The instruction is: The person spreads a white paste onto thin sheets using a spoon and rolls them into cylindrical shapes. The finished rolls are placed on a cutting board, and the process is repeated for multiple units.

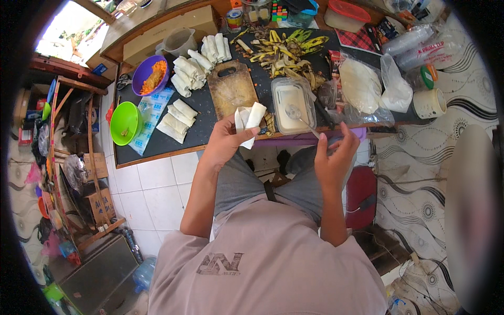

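My left hand (228, 137) is closed on a partly rolled spring roll (255, 116), its thin white wrapper still loose on one side, held up in front of the worn wooden cutting board (226, 93). A clear plastic container (280, 129) of white paste stands to the right of it, with a spoon (308, 126) leaning in it. My right hand (337, 157) is near the spoon's handle end, fingers spread; I cannot tell whether the thumb touches the handle. Several finished rolls (187, 73) are piled left of the board, and more rolls (177, 121) lie closer to me.
Banana peels (286, 52) heap behind the container. Flat wrappers (359, 84) lie on plastic at the right, beside a knife (323, 113). At the left are a purple bowl (140, 74) of orange filling, a green bowl (126, 127) and scissors (123, 81). A white cup (429, 103) stands far right.
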Tool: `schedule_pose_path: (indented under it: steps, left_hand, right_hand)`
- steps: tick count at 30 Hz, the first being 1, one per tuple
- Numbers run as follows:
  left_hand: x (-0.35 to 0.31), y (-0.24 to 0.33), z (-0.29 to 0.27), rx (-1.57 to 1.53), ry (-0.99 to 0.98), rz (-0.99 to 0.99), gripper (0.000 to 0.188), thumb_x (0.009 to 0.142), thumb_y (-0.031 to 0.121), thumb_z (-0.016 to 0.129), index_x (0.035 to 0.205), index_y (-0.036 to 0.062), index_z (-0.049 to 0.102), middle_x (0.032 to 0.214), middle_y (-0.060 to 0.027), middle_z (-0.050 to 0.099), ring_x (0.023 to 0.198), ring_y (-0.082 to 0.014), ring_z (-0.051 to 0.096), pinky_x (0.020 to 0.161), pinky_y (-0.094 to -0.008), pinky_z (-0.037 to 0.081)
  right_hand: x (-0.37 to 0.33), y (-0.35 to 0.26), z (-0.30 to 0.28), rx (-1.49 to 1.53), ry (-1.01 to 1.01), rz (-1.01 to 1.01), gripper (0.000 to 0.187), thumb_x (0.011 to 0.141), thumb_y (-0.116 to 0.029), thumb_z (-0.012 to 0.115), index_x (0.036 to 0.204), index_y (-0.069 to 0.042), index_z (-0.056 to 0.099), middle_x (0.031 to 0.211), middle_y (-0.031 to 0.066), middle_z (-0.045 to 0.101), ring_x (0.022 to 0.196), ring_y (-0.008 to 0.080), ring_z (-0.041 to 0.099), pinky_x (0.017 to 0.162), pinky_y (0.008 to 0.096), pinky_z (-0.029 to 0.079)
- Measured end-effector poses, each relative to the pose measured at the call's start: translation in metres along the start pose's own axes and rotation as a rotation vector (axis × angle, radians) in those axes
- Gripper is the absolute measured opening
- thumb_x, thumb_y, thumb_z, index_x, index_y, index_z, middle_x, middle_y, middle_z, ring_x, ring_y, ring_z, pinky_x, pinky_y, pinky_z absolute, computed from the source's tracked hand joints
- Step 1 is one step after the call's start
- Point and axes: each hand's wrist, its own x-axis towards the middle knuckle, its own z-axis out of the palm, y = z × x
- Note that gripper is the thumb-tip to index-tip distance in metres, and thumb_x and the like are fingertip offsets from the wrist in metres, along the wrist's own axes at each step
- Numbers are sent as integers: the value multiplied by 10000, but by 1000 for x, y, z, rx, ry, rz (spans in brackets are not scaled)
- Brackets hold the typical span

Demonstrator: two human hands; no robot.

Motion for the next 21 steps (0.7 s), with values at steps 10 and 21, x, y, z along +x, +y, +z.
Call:
schedule_pose_path:
  steps: [10,21]
  left_hand:
    - [5,-16,9,-136,-391,-171,500,757,62,761,1184,-7,510,943,-52,638,792,-120,614,629,-264,504]
    - [-7,-61,-1,-73,-352,-439,753,688,100,821,1301,-26,402,1020,-118,611,880,-173,625,702,-279,524]
  right_hand:
    - [15,-12,37,789,-884,597,421,851,-209,676,1131,68,527,812,73,624,579,107,561,514,226,459]
    - [-32,0,43,864,-860,812,393,849,-73,643,1178,34,456,873,125,627,606,163,627,512,257,511]
